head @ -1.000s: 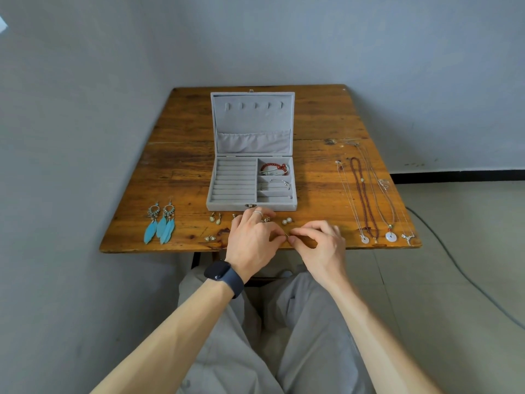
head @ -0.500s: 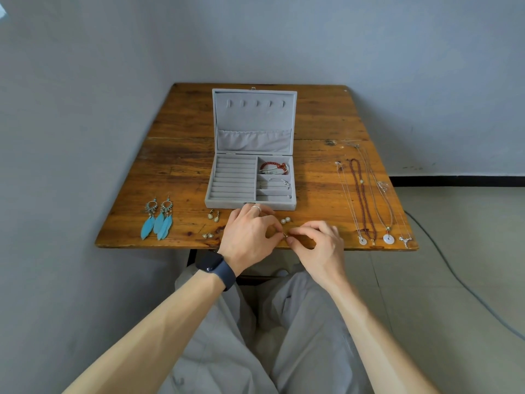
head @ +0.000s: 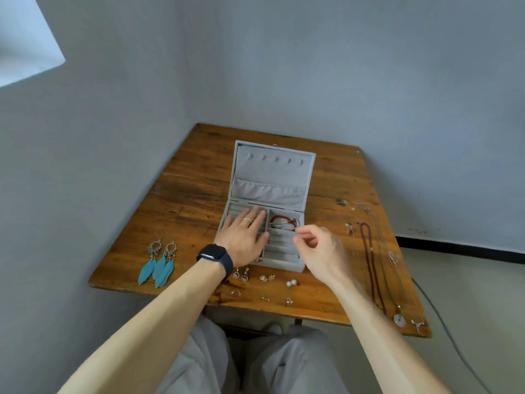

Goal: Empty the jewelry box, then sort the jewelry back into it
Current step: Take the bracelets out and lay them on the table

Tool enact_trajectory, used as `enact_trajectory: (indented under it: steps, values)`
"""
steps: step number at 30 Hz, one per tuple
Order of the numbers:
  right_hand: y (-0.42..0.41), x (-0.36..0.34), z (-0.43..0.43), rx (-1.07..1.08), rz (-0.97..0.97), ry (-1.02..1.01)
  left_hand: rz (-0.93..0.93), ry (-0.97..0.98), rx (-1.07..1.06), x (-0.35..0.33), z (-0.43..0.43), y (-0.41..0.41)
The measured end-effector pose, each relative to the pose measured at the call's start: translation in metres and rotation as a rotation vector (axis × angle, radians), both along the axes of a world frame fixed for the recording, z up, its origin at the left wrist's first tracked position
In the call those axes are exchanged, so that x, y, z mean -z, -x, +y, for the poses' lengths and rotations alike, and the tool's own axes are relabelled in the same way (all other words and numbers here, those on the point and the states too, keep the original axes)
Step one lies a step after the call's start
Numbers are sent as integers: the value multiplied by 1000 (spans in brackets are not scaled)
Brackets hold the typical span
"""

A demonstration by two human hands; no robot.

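The grey jewelry box (head: 272, 177) stands open in the middle of the wooden table (head: 184, 203), lid upright. A red bead bracelet (head: 284, 220) and a silver piece lie in its top right compartment. My left hand (head: 244, 237), ring on one finger and a black watch at the wrist, lies flat with fingers apart on the ring rolls in the box's left half. My right hand (head: 321, 250) hovers over the right compartments, thumb and forefinger pinched on a tiny silvery piece that is too small to identify.
Turquoise feather earrings (head: 159, 263) lie at the front left. Pearl studs (head: 291, 283) and several small earrings (head: 267, 277) sit along the front edge. Necklaces (head: 369, 265) stretch down the table's right side. Walls close in behind and left; a cable (head: 443, 331) runs across the floor.
Both hands have left the table's front edge and moved forward to the box. The left now rests flat on the ring rolls; the right carries a pinched piece over the right compartments.
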State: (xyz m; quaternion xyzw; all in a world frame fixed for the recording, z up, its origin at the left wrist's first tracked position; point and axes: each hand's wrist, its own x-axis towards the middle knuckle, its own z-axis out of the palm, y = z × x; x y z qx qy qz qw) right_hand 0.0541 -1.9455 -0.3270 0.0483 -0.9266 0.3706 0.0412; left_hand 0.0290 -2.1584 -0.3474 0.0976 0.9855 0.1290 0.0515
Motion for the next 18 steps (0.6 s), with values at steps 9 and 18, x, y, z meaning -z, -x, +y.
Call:
enact_trajectory:
  steps: [9, 18]
  values:
    - [66, 2, -37, -112, -72, -418, -14, 25, -42, 20, 2, 1]
    - [86, 3, -47, -105, -241, -312, -22, 36, -41, 17, 1, 2]
